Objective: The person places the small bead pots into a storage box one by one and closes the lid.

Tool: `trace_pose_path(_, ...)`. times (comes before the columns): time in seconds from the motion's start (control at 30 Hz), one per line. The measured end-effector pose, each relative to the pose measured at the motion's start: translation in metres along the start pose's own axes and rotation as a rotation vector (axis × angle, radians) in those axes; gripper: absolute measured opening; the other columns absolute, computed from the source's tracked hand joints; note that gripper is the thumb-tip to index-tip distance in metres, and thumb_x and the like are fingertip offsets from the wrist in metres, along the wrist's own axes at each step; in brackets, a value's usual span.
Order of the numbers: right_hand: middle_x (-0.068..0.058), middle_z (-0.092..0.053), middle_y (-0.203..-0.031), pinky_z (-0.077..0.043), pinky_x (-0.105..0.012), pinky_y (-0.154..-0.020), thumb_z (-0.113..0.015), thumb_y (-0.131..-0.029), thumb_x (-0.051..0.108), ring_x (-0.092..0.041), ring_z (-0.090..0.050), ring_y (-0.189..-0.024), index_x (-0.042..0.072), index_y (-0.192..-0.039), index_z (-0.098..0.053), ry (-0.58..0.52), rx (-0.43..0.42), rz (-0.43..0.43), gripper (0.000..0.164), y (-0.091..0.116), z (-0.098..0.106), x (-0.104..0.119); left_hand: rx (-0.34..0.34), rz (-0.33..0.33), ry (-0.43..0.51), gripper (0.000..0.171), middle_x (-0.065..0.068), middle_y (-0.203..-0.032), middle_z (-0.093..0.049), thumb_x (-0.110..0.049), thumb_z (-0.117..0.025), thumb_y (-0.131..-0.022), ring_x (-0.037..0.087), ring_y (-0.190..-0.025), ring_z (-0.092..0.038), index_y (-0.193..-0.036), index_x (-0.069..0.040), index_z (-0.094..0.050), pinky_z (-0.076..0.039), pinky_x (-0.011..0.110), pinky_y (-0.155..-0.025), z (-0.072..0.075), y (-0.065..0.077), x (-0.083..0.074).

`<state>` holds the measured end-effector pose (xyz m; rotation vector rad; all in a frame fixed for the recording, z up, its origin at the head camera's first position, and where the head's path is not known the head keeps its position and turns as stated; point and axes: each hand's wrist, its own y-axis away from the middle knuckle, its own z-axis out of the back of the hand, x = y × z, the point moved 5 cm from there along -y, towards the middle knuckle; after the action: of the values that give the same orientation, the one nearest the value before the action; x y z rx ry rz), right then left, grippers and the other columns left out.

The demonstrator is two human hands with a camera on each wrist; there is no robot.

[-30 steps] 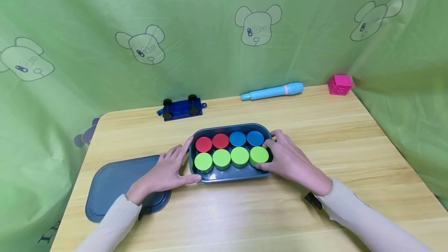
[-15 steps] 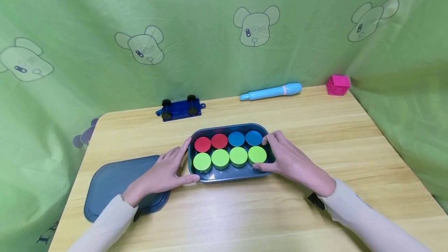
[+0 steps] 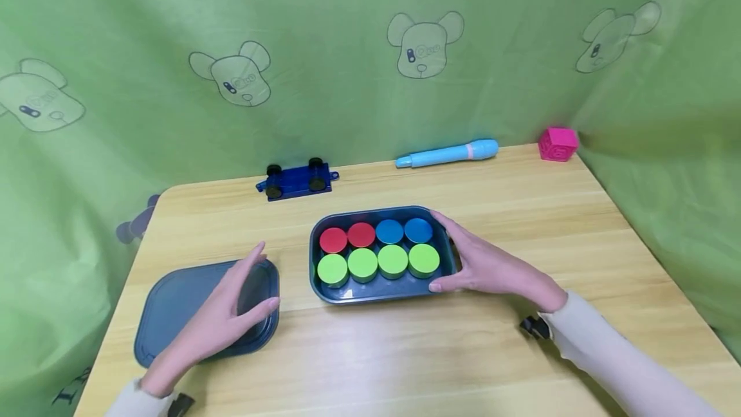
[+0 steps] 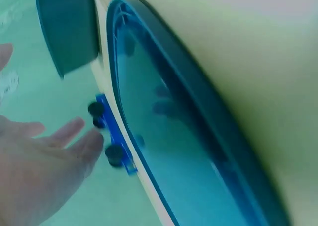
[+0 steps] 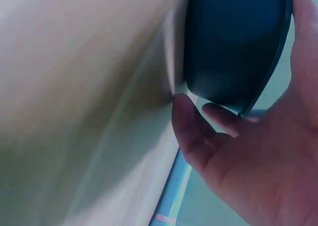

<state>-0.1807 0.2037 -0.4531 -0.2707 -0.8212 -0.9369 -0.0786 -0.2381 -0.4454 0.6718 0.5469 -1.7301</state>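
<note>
A dark blue-grey plastic box (image 3: 382, 298) lies at mid-table. Inside are a back row of two red discs (image 3: 361, 235) and two blue discs (image 3: 418, 230), and a front row of several light green cylinders (image 3: 363, 264). My right hand (image 3: 492, 266) spans the box's right end, thumb over the front corner and fingers at the back corner. The right wrist view shows those fingers (image 5: 186, 119) beside the outer wall, lightly bent. My left hand (image 3: 217, 320) hovers apart from the box, over a matching lid (image 3: 179, 304), fingers spread and holding nothing.
Along the table's back edge are a blue toy car chassis (image 3: 298, 180) with black wheels, a light blue pen-shaped toy (image 3: 447, 154) and a pink cube (image 3: 558, 143). A green printed curtain (image 3: 330, 82) hangs behind and at the sides.
My left hand has left the box's left end and moved left and nearer, over the lid. My right fingers have come off the front-right green cylinder and spread across the box's right end.
</note>
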Motion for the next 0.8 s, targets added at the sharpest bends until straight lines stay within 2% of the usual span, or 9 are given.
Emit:
trace_pose_path(0.2, -0.017, -0.02, -0.177, -0.039, -0.068, -0.116, -0.097, -0.086, 0.038, -0.045, -0.027, -0.158, 0.019, -0.177, 0.0, -0.05, 0.043, 0.048, 0.134, -0.004, 0.0, -0.001, -0.086, 0.074, 0.005, 0.09, 0.018, -0.167, -0.045, -0.037, -0.077, -0.104, 0.048, -0.152, -0.039, -0.176, -0.027, -0.024, -0.034, 0.082, -0.108, 0.021, 0.033, 0.023)
trace_pose_path(0.3, -0.017, -0.02, -0.177, -0.039, -0.069, -0.117, -0.097, -0.086, 0.036, -0.045, -0.026, -0.158, 0.019, -0.177, 0.0, -0.074, 0.058, 0.057, 0.134, -0.005, 0.0, -0.001, -0.137, 0.099, -0.009, 0.082, 0.021, -0.164, -0.046, -0.032, -0.078, -0.104, 0.051, -0.15, -0.04, -0.172, -0.017, -0.034, -0.034, 0.083, -0.107, 0.037, 0.053, 0.04)
trace_pose_path(0.4, -0.015, -0.02, -0.177, -0.038, -0.067, -0.118, -0.098, -0.085, 0.035, -0.043, -0.026, -0.159, 0.02, -0.177, 0.0, -0.079, 0.067, 0.051, 0.135, -0.006, -0.001, -0.001, -0.189, 0.139, -0.041, 0.074, 0.026, -0.162, -0.046, -0.028, -0.076, -0.106, 0.054, -0.147, -0.039, -0.168, -0.009, -0.04, -0.029, 0.073, -0.118, 0.052, 0.071, 0.063)
trace_pose_path(0.47, -0.016, -0.02, -0.177, -0.038, -0.068, -0.118, -0.097, -0.086, 0.037, -0.044, -0.025, -0.159, 0.02, -0.177, 0.001, -0.071, 0.073, 0.045, 0.135, -0.006, -0.001, -0.001, -0.218, 0.159, -0.065, 0.072, 0.03, -0.16, -0.046, -0.025, -0.075, -0.106, 0.056, -0.146, -0.039, -0.166, -0.005, -0.041, -0.025, 0.056, -0.125, 0.059, 0.082, 0.079)
trace_pose_path(0.53, -0.016, -0.02, -0.177, -0.038, -0.068, -0.117, -0.097, -0.086, 0.037, -0.044, -0.025, -0.159, 0.02, -0.177, 0.002, -0.065, 0.077, 0.036, 0.135, -0.006, 0.0, -0.001, -0.239, 0.185, -0.107, 0.072, 0.031, -0.16, -0.045, -0.026, -0.074, -0.107, 0.057, -0.145, -0.04, -0.166, -0.003, -0.04, -0.018, 0.034, -0.125, 0.066, 0.092, 0.094)
trace_pose_path(0.63, -0.017, -0.019, -0.177, -0.037, -0.069, -0.117, -0.097, -0.086, 0.037, -0.045, -0.025, -0.159, 0.021, -0.176, 0.002, -0.062, 0.08, 0.026, 0.135, -0.007, 0.001, -0.001, -0.277, 0.191, -0.137, 0.07, 0.035, -0.154, -0.048, -0.023, -0.075, -0.106, 0.058, -0.14, -0.041, -0.162, 0.002, -0.043, -0.021, 0.042, -0.124, 0.074, 0.104, 0.111)
trace_pose_path(0.67, -0.017, -0.019, -0.178, -0.037, -0.069, -0.118, -0.097, -0.086, 0.037, -0.045, -0.024, -0.159, 0.021, -0.176, 0.002, -0.061, 0.081, 0.019, 0.135, -0.007, 0.001, -0.002, -0.289, 0.194, -0.155, 0.068, 0.034, -0.15, -0.051, -0.023, -0.076, -0.105, 0.056, -0.136, -0.044, -0.16, 0.004, -0.046, -0.026, 0.046, -0.121, 0.077, 0.106, 0.116)
trace_pose_path(0.73, -0.017, -0.018, -0.178, -0.037, -0.069, -0.118, -0.097, -0.086, 0.038, -0.045, -0.023, -0.16, 0.021, -0.176, 0.002, -0.055, 0.083, 0.017, 0.135, -0.009, 0.001, -0.002, -0.319, 0.195, -0.185, 0.062, 0.032, -0.137, -0.058, -0.019, -0.078, -0.103, 0.047, -0.123, -0.05, -0.154, 0.006, -0.052, -0.035, 0.045, -0.108, 0.082, 0.11, 0.123)
trace_pose_path(0.8, -0.018, -0.016, -0.178, -0.037, -0.069, -0.117, -0.096, -0.087, 0.039, -0.046, -0.022, -0.16, 0.021, -0.176, 0.003, -0.05, 0.087, 0.017, 0.135, -0.01, 0.001, -0.001, -0.348, 0.207, -0.216, 0.055, 0.028, -0.125, -0.062, -0.015, -0.079, -0.101, 0.034, -0.11, -0.054, -0.148, 0.006, -0.058, -0.04, 0.038, -0.094, 0.087, 0.113, 0.13)
